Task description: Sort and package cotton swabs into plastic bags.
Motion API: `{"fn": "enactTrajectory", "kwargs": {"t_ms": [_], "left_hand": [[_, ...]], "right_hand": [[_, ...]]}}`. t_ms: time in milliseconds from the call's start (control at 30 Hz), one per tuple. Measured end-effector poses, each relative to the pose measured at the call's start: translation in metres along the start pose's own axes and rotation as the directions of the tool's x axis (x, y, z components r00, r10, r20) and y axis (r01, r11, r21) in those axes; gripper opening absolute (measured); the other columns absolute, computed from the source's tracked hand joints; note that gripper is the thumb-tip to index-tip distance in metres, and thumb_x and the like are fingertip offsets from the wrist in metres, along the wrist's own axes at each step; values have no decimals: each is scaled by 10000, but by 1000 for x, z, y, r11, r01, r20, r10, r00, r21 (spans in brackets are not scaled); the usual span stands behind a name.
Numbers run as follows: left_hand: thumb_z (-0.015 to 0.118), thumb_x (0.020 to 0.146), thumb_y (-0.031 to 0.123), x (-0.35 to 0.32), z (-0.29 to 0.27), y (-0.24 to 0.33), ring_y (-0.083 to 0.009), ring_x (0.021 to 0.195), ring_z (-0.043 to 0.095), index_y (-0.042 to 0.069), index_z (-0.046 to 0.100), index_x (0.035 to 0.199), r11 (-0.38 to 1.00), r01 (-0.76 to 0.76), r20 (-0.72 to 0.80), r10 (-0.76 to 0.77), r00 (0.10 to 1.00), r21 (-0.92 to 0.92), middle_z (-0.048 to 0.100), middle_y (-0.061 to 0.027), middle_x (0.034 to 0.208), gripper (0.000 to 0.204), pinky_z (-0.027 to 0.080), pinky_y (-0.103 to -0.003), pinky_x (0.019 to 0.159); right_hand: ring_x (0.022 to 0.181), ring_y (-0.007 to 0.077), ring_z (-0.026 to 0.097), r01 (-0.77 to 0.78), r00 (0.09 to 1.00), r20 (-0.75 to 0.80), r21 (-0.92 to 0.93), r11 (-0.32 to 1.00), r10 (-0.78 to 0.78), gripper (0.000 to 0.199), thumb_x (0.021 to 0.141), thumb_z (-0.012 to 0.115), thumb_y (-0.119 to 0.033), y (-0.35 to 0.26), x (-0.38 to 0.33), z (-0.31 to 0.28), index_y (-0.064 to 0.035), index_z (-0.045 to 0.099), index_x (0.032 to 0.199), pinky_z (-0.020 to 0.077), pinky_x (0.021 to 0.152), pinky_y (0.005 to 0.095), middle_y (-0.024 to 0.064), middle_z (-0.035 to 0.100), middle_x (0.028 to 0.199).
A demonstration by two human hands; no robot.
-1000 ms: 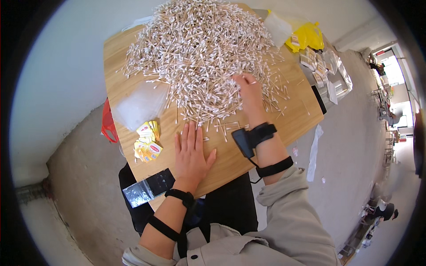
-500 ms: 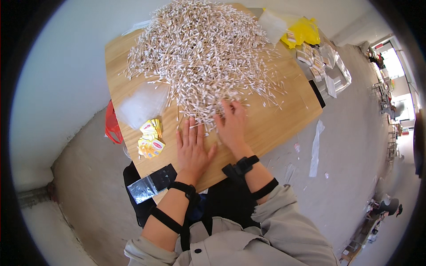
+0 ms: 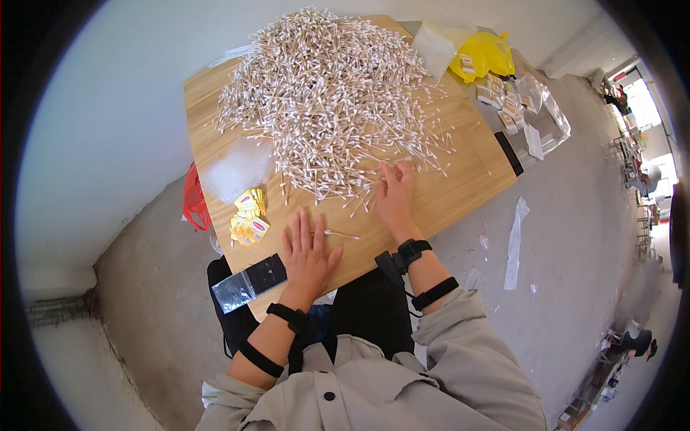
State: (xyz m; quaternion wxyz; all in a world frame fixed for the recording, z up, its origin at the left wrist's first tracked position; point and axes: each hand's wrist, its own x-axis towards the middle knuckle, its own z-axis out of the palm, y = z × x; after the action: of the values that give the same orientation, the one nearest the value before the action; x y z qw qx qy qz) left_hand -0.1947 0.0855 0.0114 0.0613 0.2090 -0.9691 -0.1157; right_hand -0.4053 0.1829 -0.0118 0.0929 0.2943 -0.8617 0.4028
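Observation:
A big heap of cotton swabs (image 3: 330,100) with white tips covers the far part of the wooden table (image 3: 445,208). My left hand (image 3: 309,255) lies flat near the front edge, fingers stretched and holding nothing. Beside its fingertips is a loose cotton swab (image 3: 342,234), apart from the heap. At the heap's near right edge, my right hand (image 3: 397,197) has its fingers bent down onto a few swabs; the fingertips partly hide them. Dark straps circle both my forearms.
Yellow-and-white small packets (image 3: 249,219) and clear plastic bags (image 3: 238,170) lie left of the heap. A dark-and-clear pouch (image 3: 248,284) sits at the front left edge. To the far right are a yellow bag (image 3: 483,56) and several small packs (image 3: 507,100). A red bag (image 3: 195,200) hangs at left.
My left hand has drawn back from the heap toward the table's front edge, and a swab now lies alone by it. My right hand has shifted slightly right along the heap's edge.

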Motion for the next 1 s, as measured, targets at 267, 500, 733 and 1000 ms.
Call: {"fn": "enactTrajectory", "kwargs": {"t_ms": [267, 500, 733, 1000], "left_hand": [[619, 853, 442, -40, -14, 8, -368, 1446, 139, 80, 263, 1490, 999, 18, 69, -14, 997, -48, 152, -206, 1563, 814, 129, -547, 1138], [708, 768, 440, -58, -19, 10, -396, 1392, 239, 83, 297, 1478, 998, -3, 38, 6, 999, -62, 210, -228, 1530, 895, 231, -537, 1077], [725, 744, 454, -48, -12, 19, -405, 1393, 240, 102, 304, 1480, 991, -37, 14, 39, 999, -126, 211, -239, 1525, 919, 225, -556, 1081], [748, 712, 442, -58, -19, 11, -407, 1423, 184, 90, 298, 1479, 991, -85, 69, 92, 993, -101, 192, -252, 1531, 956, 169, -543, 1131]], "right_hand": [[1004, 335, 526, -101, 984, 162, 185, 978, 71, 256, 784, 663, -91, -47, -62, -28, -91, 667, 1040, 422, 888, 461, 146, 544, 1079], [855, 309, 562, -62, 959, 283, 137, 989, 21, 154, 731, 708, -134, -38, -67, -25, -110, 674, 879, 452, 722, 417, 100, 562, 912], [873, 304, 573, 167, 923, 293, 278, 946, -249, 117, 743, 699, -101, -54, -64, -21, -76, 661, 850, 473, 755, 404, 101, 568, 898], [800, 327, 584, -133, 875, 480, 109, 985, 65, 130, 724, 718, -122, -57, -64, -49, -78, 647, 823, 470, 712, 423, 127, 582, 862]]}}
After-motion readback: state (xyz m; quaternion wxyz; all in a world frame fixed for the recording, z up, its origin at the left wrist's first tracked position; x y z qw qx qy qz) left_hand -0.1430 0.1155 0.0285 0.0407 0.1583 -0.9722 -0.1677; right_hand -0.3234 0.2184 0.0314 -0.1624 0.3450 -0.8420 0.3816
